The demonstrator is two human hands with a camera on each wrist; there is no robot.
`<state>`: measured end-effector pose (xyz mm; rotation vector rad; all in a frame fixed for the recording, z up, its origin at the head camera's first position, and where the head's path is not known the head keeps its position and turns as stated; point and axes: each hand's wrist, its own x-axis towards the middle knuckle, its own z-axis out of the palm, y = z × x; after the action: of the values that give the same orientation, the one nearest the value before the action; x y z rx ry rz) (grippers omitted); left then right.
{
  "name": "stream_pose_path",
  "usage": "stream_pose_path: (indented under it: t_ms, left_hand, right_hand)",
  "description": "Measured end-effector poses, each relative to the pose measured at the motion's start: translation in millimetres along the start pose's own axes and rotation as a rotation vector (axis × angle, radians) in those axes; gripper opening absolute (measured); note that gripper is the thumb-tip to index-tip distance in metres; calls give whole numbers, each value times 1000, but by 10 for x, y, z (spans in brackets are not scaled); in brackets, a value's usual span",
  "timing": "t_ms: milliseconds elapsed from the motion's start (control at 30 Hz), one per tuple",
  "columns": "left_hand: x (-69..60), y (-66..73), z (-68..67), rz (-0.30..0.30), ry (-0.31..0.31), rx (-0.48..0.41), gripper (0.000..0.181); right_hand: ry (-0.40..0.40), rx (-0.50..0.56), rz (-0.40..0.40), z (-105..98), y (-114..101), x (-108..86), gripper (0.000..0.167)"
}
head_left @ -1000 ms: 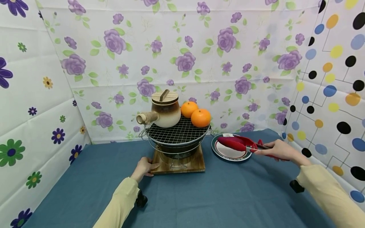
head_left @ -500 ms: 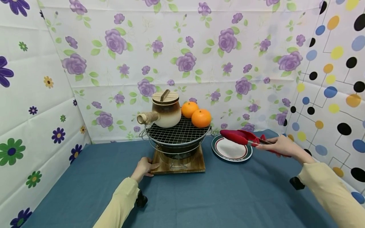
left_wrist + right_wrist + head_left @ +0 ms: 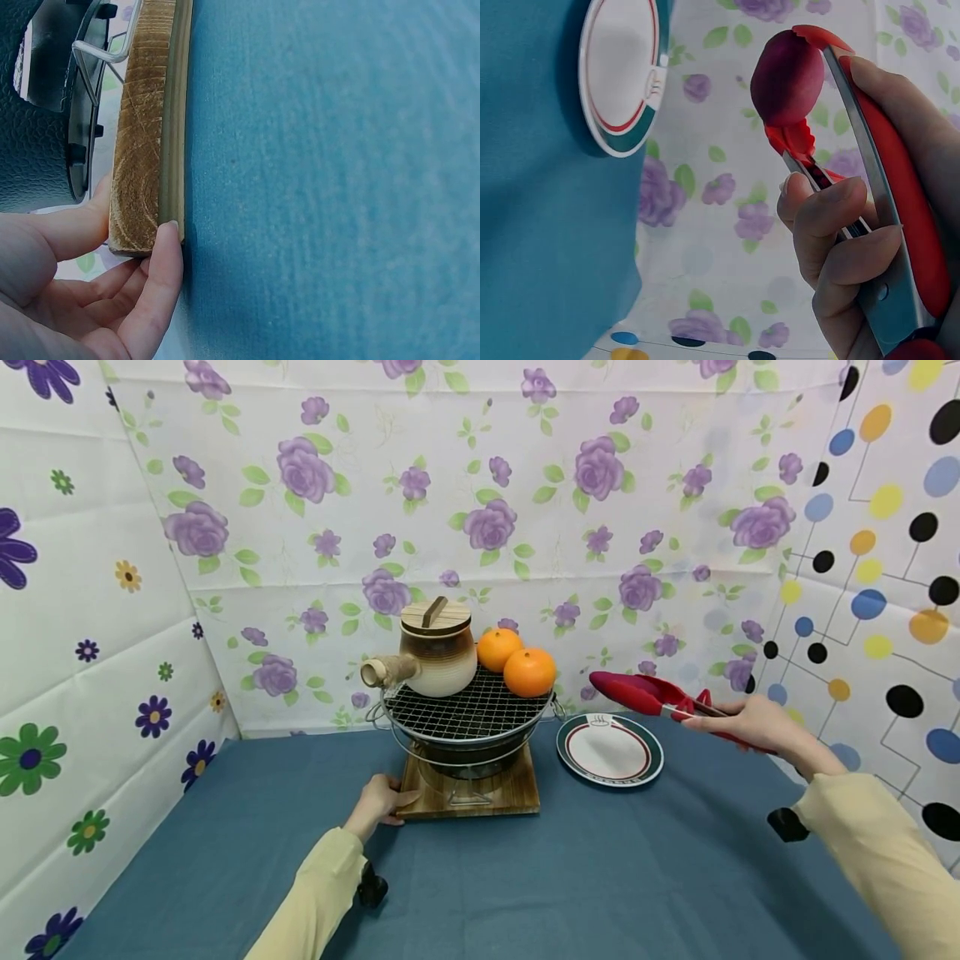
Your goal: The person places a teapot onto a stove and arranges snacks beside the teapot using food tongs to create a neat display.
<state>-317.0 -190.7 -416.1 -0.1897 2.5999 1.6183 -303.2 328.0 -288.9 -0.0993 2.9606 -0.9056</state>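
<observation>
My left hand grips the left front corner of a wooden board, thumb on top and fingers at the underside; the left wrist view shows the board's edge close up. Red-handled tongs are in my right hand, with fingers and thumb around the two arms. Between the tong tips sits a smooth purplish-red oblong thing, like a sweet potato. It hangs in the air above and beyond a white plate with a green and red rim, which bears nothing.
On the board stands a round grill with a wire mesh. It carries a lidded clay pot with a side handle and two oranges. Blue cloth covers the table; patterned sheets hang around it.
My right hand has lifted the tongs with the purplish-red thing up and slightly right, away from the plate. The left hand stays on the board.
</observation>
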Motion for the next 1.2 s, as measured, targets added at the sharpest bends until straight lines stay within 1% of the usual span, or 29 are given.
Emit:
stream_pose_path:
  t_ms: [100,300,367,433,500,600,667,733,833,1067,1200]
  left_hand:
    - [0,-5,3,-1,0,0,41]
    - [-4,-14,8,3,2,-2,33]
    - [-6,-14,7,9,0,-1,33]
    - [-6,-10,7,12,-3,-2,38]
    - [-8,-4,7,14,-6,1,38]
    - [-10,0,8,15,-5,1,33]
    - [-13,4,6,14,0,1,32]
    - [-14,2,4,12,0,0,36]
    - [-19,6,-1,8,2,1,42]
    - [-13,7,-2,-4,2,6,45]
    - [-12,8,-2,1,-5,7,46]
  right_hand:
    - [3,-18,2,-52,-41,-8,76]
    - [19,-13,-9,-128,-108,-14,84]
    - [22,-7,-13,-150,-134,-20,82]
    - [25,-3,-17,-174,-161,-33,80]
    - [30,-2,-21,-199,-194,-49,79]
    - [41,-10,-31,-240,-242,-69,75]
    - [47,-7,-36,-263,-275,-77,68]
    - [52,2,-39,-284,-308,-86,61]
    - [47,5,-53,-315,-354,-100,59]
    - [46,-17,-85,-357,-461,-132,71]
    - [24,-13,-95,-379,-522,-160,81]
